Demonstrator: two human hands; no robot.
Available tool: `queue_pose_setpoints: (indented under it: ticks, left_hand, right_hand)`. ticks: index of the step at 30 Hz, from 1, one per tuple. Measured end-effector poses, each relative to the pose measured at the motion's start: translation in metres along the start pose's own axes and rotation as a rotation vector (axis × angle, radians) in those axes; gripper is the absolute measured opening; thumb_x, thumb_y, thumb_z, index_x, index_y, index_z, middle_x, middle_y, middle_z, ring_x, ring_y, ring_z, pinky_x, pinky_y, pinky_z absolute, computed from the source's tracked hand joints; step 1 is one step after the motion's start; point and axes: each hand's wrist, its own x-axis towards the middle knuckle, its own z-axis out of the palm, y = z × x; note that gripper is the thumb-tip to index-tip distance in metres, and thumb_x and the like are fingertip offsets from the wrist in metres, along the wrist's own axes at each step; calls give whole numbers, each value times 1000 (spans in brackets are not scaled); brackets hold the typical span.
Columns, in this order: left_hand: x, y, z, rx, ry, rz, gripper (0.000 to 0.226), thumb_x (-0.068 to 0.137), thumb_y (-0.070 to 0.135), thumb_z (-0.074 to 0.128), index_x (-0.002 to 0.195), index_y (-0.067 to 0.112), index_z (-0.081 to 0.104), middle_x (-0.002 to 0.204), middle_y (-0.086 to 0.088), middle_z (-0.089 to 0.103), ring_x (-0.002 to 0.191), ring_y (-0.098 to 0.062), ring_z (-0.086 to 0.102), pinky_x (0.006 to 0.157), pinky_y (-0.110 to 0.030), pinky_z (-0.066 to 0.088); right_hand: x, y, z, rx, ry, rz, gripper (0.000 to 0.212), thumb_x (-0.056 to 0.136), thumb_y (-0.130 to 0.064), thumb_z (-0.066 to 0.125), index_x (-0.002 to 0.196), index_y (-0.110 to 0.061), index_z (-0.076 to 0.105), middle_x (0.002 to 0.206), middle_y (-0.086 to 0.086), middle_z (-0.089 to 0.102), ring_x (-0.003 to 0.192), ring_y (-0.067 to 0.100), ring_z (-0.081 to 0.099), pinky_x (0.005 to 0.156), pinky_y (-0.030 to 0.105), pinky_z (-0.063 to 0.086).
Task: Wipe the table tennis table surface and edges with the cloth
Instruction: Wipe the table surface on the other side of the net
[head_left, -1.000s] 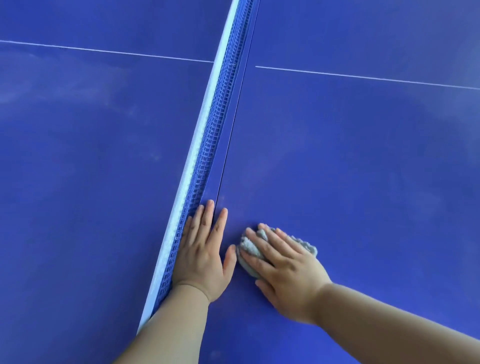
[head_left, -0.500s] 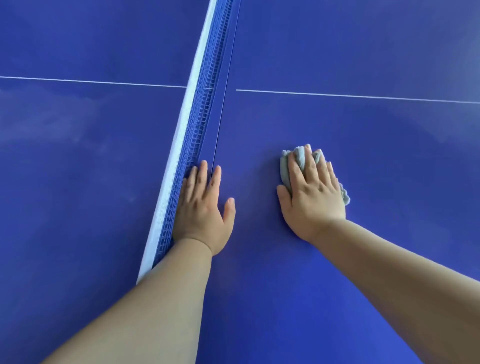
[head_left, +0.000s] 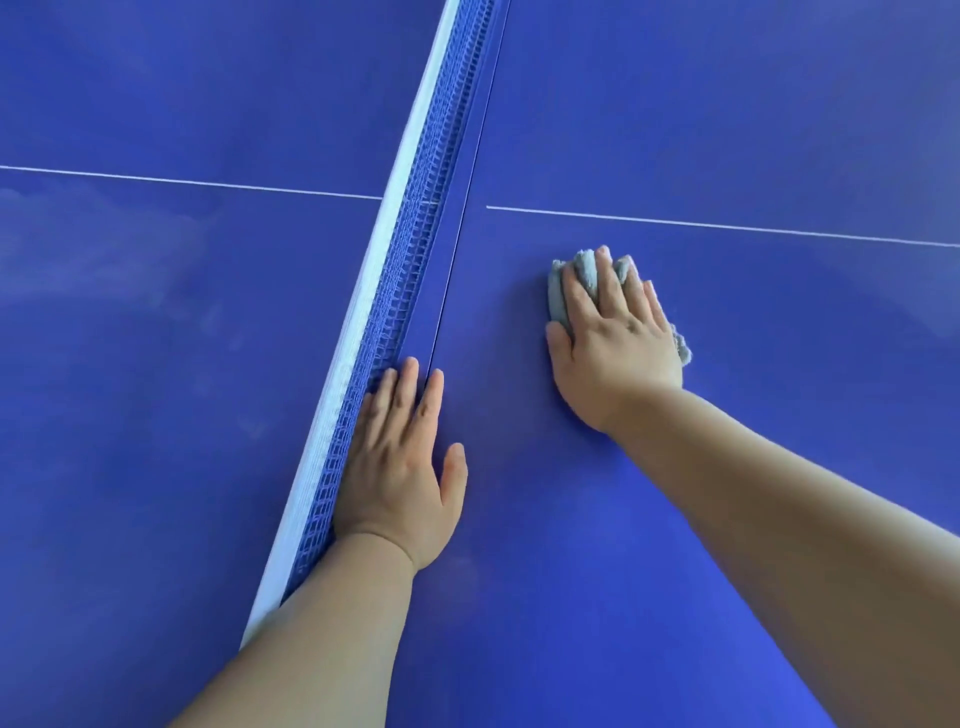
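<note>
- Grey cloth (head_left: 560, 299) bunched up on the blue table (head_left: 727, 493), on the half to the right of the net (head_left: 415, 249), just short of the white line (head_left: 727, 224).
- Right hand (head_left: 615, 343) sits square on top of it: fingers spread and nearly straight, palm pressing the wad down, nothing curled round it.
- Cloth pokes out past the fingertips, beside the thumb and behind the little finger. The rest is buried under the palm, so its full shape can't be made out.
- Left hand (head_left: 400, 462) lies flat and open on the table, fingers together and thumb out, holding nothing. Its outer edge is tucked against the foot of the net, well apart from the cloth.
- The left hand's little finger is mostly lost against the mesh.
- Both forearms are cut off at the bottom of the view, and the table runs out of frame on every side.
- The count: one cloth, two hands, one net with one white band (head_left: 363, 291) along its top, and two stretches of white line, one on each side of the net.
- Faint cloudy smears show on the left half, too soft to read clearly.
</note>
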Motion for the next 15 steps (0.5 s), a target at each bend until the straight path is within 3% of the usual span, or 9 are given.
queue_pose_setpoints:
  ticks: [2, 4, 8, 11, 13, 15]
  left_hand:
    - [1, 0, 0, -13, 5, 0, 75, 98, 48, 21, 167, 19, 11, 174, -1, 2, 161, -18, -3, 130, -37, -2]
    - [1, 0, 0, -28, 2, 5, 75, 98, 47, 23, 166, 16, 14, 174, -2, 5, 161, -19, -1, 130, -37, -2]
    - [1, 2, -4, -40, -10, -3, 75, 98, 47, 23, 166, 17, 13, 174, -1, 2, 161, -19, -3, 130, -35, -4]
    - [1, 2, -5, -21, -13, -4, 75, 98, 47, 25, 166, 17, 14, 174, -1, 2, 161, -18, -4, 130, -36, -3]
    - [1, 1, -3, -3, -12, -5, 75, 99, 47, 25, 167, 17, 13, 175, -1, 1, 161, -18, -5, 130, -36, -4]
    - [1, 1, -2, 14, -10, 2, 74, 100, 48, 26, 167, 17, 12, 175, -1, 1, 161, -18, -4, 130, -35, -3]
  right_hand:
    - [-14, -11, 10, -20, 8, -125, 63, 105, -46, 25, 165, -28, 18, 174, 5, 7, 160, 31, 4, 130, 43, 1]
    - [-66, -15, 22, -65, -8, -361, 60, 105, -42, 28, 164, -30, 22, 173, 5, 16, 159, 31, 13, 130, 44, 7]
    - [-119, 5, 27, -72, -98, -602, 59, 108, -45, 30, 165, -30, 24, 174, -1, 13, 160, 24, 13, 130, 43, 11]
    - [-58, 9, 9, -86, -28, -392, 64, 105, -49, 29, 165, -26, 21, 174, 5, 11, 159, 29, 14, 130, 42, 8]
    - [-1, 6, -5, -51, 0, -169, 67, 105, -50, 26, 166, -26, 13, 174, 7, 3, 160, 31, 5, 130, 41, 3]
    - [46, -2, -10, -34, -10, -63, 68, 104, -51, 24, 166, -27, 8, 174, 6, -3, 160, 29, -2, 130, 41, 0]
